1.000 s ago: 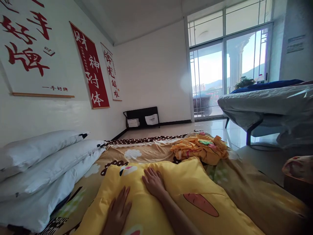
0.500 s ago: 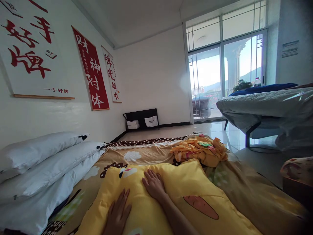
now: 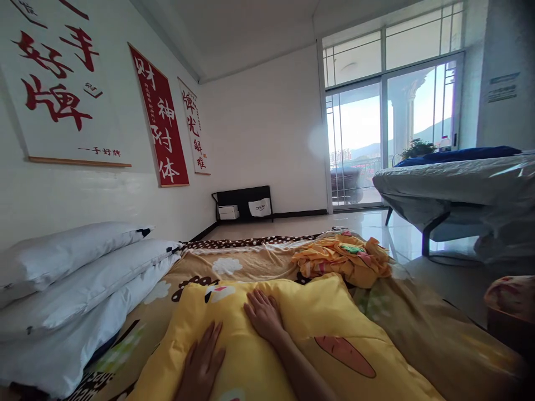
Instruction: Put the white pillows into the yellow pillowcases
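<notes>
A yellow pillow (image 3: 246, 362) with a printed carrot shape lies on a patterned brown blanket (image 3: 246, 253) in front of me. My left hand (image 3: 203, 356) rests flat on the pillow's left part, fingers stretched forward. Further up, toward the far edge, my right hand (image 3: 264, 314) is also laid flat on it, fingers spread a little. Neither hand grips anything. Just beyond the pillow's far right corner sits a crumpled heap of orange cloth (image 3: 345, 256).
White pillows (image 3: 92, 278) are stacked along the left side. On the right stands a plastic-covered table (image 3: 451, 184), with a patterned item on a dark box (image 3: 507, 334) nearer me. A low black rack (image 3: 242, 197) stands at the far wall, left of a glass door (image 3: 355, 139).
The view has turned very slightly to the left. Both hands lie in the same places on the pillow as before.
</notes>
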The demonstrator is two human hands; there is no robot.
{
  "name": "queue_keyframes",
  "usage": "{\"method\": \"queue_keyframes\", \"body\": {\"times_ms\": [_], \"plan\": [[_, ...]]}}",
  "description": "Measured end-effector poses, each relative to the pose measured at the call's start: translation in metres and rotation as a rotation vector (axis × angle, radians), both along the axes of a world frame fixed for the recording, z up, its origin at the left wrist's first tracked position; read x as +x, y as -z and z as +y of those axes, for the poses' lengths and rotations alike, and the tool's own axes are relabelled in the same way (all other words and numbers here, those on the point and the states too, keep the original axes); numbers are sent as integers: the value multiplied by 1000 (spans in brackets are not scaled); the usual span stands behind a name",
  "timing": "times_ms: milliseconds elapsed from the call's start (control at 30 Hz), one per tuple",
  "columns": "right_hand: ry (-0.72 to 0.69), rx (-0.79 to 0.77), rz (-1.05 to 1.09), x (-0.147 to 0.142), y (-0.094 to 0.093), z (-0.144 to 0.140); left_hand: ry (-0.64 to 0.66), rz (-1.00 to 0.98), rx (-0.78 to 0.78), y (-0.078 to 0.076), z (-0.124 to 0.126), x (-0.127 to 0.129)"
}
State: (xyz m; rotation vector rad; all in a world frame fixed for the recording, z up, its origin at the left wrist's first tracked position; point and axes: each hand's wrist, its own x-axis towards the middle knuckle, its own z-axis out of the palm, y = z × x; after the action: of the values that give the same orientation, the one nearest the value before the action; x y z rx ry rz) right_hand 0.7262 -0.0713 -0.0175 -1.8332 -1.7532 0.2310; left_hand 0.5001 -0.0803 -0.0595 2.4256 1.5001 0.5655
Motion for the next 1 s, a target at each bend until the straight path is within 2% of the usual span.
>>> {"method": "queue_keyframes", "body": {"times_ms": [333,600,800,1000], "plan": [[2,6,1,-1,-2,-3,-19,-21,11,4,2,1],[3,0,-4,0,-1,-2,8,-12,10,-1,1,0],[8,-2,-6,-1,0,-2,-18,-12,14,2,2,0],[-14,0,-102,8,-1,-4,6,35,-1,-10,-4,1]]}}
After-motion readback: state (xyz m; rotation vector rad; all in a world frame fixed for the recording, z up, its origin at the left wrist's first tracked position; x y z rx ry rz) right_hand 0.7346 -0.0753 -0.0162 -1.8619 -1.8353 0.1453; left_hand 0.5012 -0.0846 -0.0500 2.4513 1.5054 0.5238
